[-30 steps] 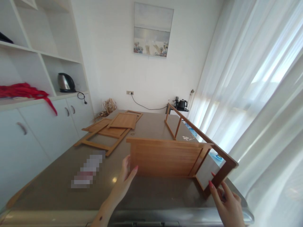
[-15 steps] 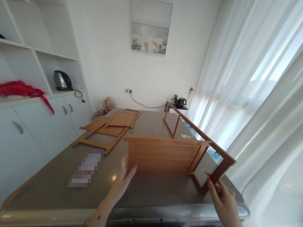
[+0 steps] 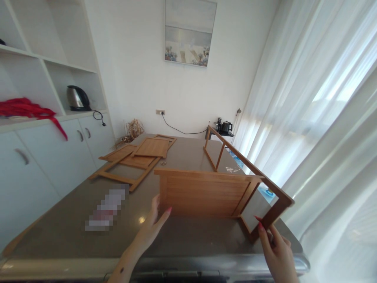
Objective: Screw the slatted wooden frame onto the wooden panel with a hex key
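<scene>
Rim (image 3: 176,262), silvery and rounded, forms the near border of the table (image 3: 188,239). Just past it, the left hand (image 3: 153,224) pinches one end of a panel (image 3: 203,196), thumb on the near face, fingers partly hidden behind; the gap between them is only as wide as the wood. The right hand (image 3: 277,249) is closed around the near post of a frame (image 3: 273,214), thumb and fingers on either side.

The panel stands on its long edge, its right end meeting the frame; whether its lower edge touches the table I cannot tell. The frame, also on edge, runs away along the table's right side, leaving little tabletop beyond it. Wider room lies to the left, where brown surface separates the left hand from a pixelated patch (image 3: 104,210).

Farther off, a second frame (image 3: 116,178) lies flat under loose panels (image 3: 151,147), close to the left edge. Small bits (image 3: 163,163) lie just right of them; pale scraps (image 3: 232,169) sit near the right edge.

Beyond are white cupboards (image 3: 53,157) with a kettle (image 3: 78,98) and red cloth (image 3: 26,108), sheer curtains (image 3: 309,118) opposite, a black pot (image 3: 226,126) on a stand, and a picture (image 3: 190,33) on the far wall.
</scene>
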{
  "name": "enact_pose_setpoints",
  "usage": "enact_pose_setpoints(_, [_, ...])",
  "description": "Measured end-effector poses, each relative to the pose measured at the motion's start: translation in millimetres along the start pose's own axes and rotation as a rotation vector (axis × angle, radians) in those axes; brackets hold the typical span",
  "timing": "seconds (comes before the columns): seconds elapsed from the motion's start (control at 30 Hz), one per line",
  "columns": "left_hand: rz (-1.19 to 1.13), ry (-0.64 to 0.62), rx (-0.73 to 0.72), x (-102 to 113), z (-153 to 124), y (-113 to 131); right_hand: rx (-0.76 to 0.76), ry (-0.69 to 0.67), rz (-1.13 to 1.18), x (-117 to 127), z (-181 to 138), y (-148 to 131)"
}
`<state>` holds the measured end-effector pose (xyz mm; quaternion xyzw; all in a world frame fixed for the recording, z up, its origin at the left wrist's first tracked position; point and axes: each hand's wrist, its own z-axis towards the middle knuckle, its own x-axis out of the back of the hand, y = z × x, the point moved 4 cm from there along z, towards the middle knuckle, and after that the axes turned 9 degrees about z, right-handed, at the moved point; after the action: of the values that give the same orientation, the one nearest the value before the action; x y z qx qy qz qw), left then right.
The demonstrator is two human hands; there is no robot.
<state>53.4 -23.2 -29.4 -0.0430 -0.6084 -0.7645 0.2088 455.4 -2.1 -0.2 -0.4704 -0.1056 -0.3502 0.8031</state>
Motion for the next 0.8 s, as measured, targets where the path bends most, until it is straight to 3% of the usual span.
enact_pose_setpoints(0.5, [0.009,0.04,0.016,1.2,3.0,-15.8,0.013,0.004,0.017,0.8,-2.4,-5.8])
enact_pose_setpoints(0.8, [0.048,0.018,0.028,2.2,3.2,-6.4,0.015,0.022,-0.01,3.5,-4.0,-16.3])
